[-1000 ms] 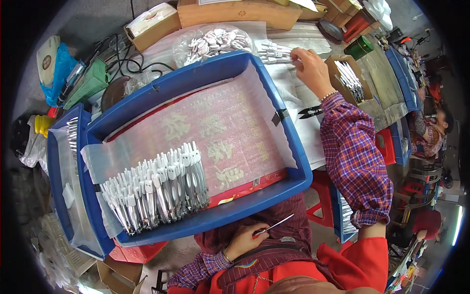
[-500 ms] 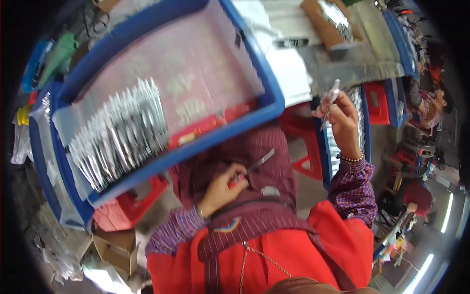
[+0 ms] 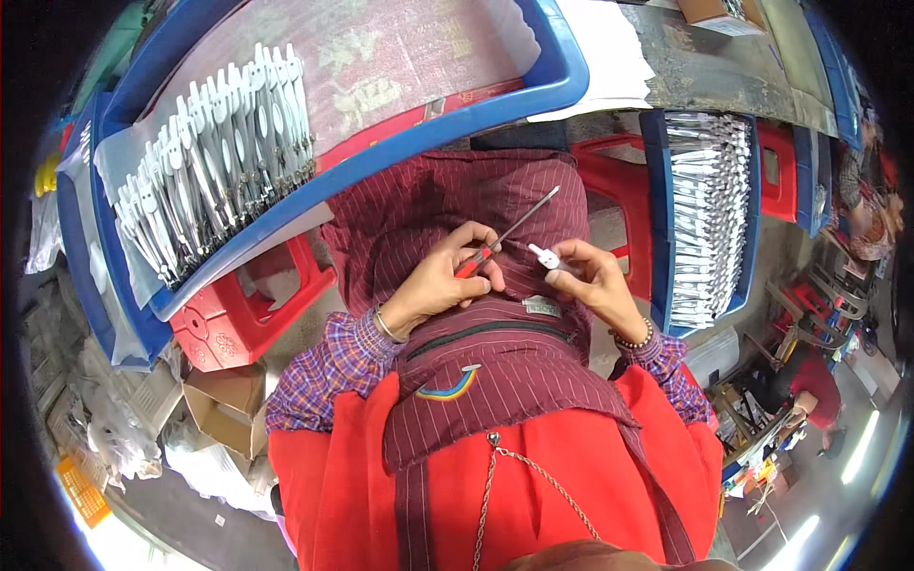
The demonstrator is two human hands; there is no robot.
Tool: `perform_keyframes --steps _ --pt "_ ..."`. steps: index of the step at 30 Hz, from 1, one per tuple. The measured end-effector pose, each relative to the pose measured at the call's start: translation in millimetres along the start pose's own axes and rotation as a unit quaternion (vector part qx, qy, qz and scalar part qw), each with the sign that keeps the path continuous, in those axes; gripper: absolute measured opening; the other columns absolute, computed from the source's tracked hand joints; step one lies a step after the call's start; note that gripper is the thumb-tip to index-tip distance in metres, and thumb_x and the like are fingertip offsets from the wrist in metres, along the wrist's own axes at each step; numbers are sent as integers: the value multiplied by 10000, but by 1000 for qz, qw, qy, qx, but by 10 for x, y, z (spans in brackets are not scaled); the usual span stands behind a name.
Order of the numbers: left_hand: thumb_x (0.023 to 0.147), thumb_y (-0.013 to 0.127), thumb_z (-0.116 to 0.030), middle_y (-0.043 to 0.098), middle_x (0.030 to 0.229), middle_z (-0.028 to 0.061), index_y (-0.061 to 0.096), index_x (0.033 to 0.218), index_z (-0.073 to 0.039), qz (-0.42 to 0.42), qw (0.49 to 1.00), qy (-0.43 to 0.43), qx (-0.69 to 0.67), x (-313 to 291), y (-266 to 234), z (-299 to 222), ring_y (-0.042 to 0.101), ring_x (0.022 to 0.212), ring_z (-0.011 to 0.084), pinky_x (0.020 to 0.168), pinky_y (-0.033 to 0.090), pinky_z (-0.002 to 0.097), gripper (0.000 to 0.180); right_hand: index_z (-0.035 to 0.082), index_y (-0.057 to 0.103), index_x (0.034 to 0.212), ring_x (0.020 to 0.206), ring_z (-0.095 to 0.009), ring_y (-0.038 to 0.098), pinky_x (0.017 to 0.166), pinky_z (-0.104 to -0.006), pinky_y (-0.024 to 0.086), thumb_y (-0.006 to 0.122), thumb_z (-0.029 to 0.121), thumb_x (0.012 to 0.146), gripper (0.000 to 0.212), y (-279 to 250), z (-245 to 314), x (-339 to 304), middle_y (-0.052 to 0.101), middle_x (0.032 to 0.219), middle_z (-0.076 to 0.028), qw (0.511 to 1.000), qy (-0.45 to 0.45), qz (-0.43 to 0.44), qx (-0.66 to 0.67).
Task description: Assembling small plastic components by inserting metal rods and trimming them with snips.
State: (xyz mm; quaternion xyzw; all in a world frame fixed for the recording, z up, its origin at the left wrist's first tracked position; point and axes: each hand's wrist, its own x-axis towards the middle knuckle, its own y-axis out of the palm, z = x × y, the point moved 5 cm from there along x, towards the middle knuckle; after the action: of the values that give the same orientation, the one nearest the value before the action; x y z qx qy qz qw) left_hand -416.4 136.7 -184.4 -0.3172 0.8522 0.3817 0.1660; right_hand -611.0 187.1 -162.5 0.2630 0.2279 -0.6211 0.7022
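Observation:
In front of my lap my left hand is closed round a red-handled tool with a long thin metal shaft, its tip pointing up and to the right. Close by on the right, my right hand pinches a slim white piece; its rounded white end shows, and the fingers hide much of the rest. The shaft passes just left of this piece; I cannot tell whether they touch. Many slim white-and-silver pieces stand in rows in the large blue tray at the upper left.
A second blue tray to my right holds stacked white-and-silver pieces. Red stools stand below the trays. An open cardboard box lies at the lower left. White paper covers part of the worktable. Other people sit at far right.
My right hand has come down and left from above the right tray, carrying the slim piece to the front of my lap. My left hand has risen slightly with the red-handled tool.

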Motion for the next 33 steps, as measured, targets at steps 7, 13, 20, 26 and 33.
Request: perform_keyframes --steps 7,13,20,26,33 --pt "761 623 24 619 806 83 415 1118 -75 -4 999 -14 -37 12 -27 -9 469 532 31 428 351 150 425 -18 585 1034 733 -63 579 642 -226 471 670 94 785 286 161 51 35 643 824 -37 995 -59 11 -84" --pt "754 664 -10 597 781 40 442 1114 -67 -35 999 -11 12 25 -40 -7 451 499 22 404 331 153 427 -17 612 1015 648 -72 581 572 -249 464 687 124 770 293 312 229 72 635 735 -66 982 -92 3 -165" --pt "731 690 -20 563 775 0 444 1127 -65 -52 998 4 32 52 -63 19 433 490 11 403 325 155 468 -17 634 958 577 -125 572 541 -291 455 681 141 762 256 411 333 119 614 686 -115 971 -99 7 -218" --pt "715 705 -28 554 811 0 442 1134 -62 -55 997 21 53 47 -57 -3 432 501 11 407 334 157 496 -16 637 944 585 -143 573 554 -297 456 677 142 759 247 439 341 125 614 696 -128 970 -98 14 -224" --pt "709 706 -37 536 988 13 436 1154 -58 -54 996 17 64 52 -60 59 486 603 21 419 377 154 520 -17 634 952 597 -123 568 559 -293 457 669 133 764 243 416 282 119 620 700 -115 973 -73 23 -216"
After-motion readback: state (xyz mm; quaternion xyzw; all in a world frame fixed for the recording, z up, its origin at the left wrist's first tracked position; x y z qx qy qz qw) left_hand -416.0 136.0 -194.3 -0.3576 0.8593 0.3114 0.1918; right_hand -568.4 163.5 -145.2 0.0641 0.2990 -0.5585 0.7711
